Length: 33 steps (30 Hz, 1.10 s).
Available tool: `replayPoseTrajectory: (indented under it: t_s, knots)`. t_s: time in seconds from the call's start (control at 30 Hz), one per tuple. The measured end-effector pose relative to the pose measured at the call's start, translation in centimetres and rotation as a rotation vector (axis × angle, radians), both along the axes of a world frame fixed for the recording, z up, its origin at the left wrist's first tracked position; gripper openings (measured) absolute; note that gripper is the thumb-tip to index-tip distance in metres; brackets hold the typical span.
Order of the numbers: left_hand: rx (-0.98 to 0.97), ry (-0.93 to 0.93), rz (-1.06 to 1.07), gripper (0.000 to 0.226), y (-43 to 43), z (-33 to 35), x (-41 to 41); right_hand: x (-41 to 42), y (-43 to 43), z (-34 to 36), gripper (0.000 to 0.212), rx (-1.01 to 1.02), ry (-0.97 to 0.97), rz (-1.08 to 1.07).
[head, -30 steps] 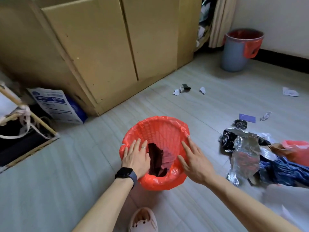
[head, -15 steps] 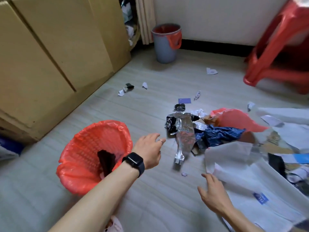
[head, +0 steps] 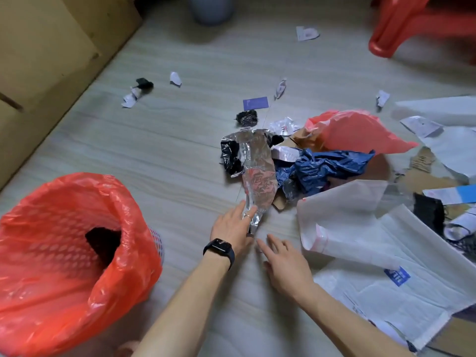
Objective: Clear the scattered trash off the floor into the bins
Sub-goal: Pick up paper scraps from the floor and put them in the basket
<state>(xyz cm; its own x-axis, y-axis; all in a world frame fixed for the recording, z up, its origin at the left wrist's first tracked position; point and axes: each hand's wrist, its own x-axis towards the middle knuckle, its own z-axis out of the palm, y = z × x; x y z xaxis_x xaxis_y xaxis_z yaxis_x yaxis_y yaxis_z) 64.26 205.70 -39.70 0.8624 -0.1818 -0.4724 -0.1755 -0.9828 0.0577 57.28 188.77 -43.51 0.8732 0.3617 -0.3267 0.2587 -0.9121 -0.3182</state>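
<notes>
The task was barely begun. At lower left the red-lined bin (head: 64,253) held one dark piece (head: 103,243), and a second, grey bin (head: 210,9) stood at the top edge; that made two bins. About eight small scraps (head: 175,78) lay loose across the upper middle of the floor (head: 154,150), all left to collect.

Low in the centre, the left hand (head: 231,228) lay with fingers stretched, touching the lower end of one silver foil wrapper (head: 257,171) but not closed round it. Just right of it the right hand (head: 286,264) was spread and held nothing.

The main pile filled the right half. It had one blue bag (head: 324,168), one red bag (head: 353,132), several white mailers (head: 360,240) and some cardboard. None of it was binned.
</notes>
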Motion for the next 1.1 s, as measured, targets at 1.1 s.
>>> replayPoseTrajectory:
  t_s: [1.1]
  knots:
    - [-0.234, -0.372, 0.239, 0.023, 6.9, 13.6, -0.2, 15.4, -6.8, 9.3, 0.015, -0.014, -0.180, -0.396]
